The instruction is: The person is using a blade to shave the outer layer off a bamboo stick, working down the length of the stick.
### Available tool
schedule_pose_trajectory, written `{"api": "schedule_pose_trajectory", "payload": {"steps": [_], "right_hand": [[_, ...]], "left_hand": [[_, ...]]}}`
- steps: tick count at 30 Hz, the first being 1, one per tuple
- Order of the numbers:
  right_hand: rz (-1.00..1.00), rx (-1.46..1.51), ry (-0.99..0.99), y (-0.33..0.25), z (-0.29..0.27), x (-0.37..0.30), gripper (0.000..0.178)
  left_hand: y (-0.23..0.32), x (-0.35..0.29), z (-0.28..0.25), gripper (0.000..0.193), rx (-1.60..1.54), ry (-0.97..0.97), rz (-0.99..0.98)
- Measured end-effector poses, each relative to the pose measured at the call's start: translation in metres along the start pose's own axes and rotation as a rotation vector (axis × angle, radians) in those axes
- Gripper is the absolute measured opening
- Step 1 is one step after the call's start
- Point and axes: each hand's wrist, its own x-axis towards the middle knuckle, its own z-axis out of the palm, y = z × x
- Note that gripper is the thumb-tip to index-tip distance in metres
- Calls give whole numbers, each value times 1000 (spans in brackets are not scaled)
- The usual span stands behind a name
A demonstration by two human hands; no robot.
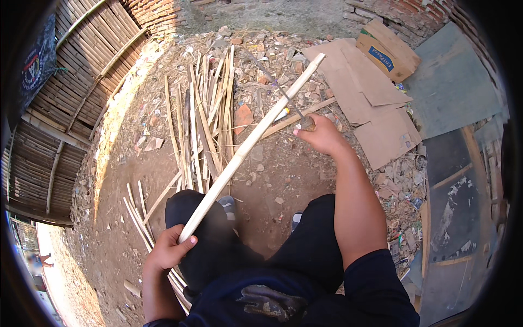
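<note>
My left hand (pixel 171 248) is closed around the near end of a long pale bamboo strip (pixel 242 155), by my left knee. The strip slants up and away to the right, its far end in the air. In my right hand (pixel 324 135) is the handle of a long, thin, dark-bladed knife (pixel 267 72). Its blade points to the far left and crosses the strip near the strip's far end. Whether blade and strip touch, I cannot tell.
A pile of split strips (pixel 210 114) lies on the dirt ahead, with more strips (pixel 139 212) beside my left leg. Flattened cardboard (pixel 376 122) and a cardboard box (pixel 389 52) lie at the far right. A slatted bamboo wall (pixel 90 54) stands left; rubble (pixel 223 41) lies along the brick wall.
</note>
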Motion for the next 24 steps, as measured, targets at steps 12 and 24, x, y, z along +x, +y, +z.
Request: {"api": "schedule_pose_trajectory", "payload": {"steps": [12,24], "right_hand": [[-418,-356,-568,-65,27,-50,42],[-124,-214,-198,-32,7,-19,52]], "left_hand": [[-8,1,-6,30,18,-40,-6],[-7,3,-3,32,-25,-28,4]]}}
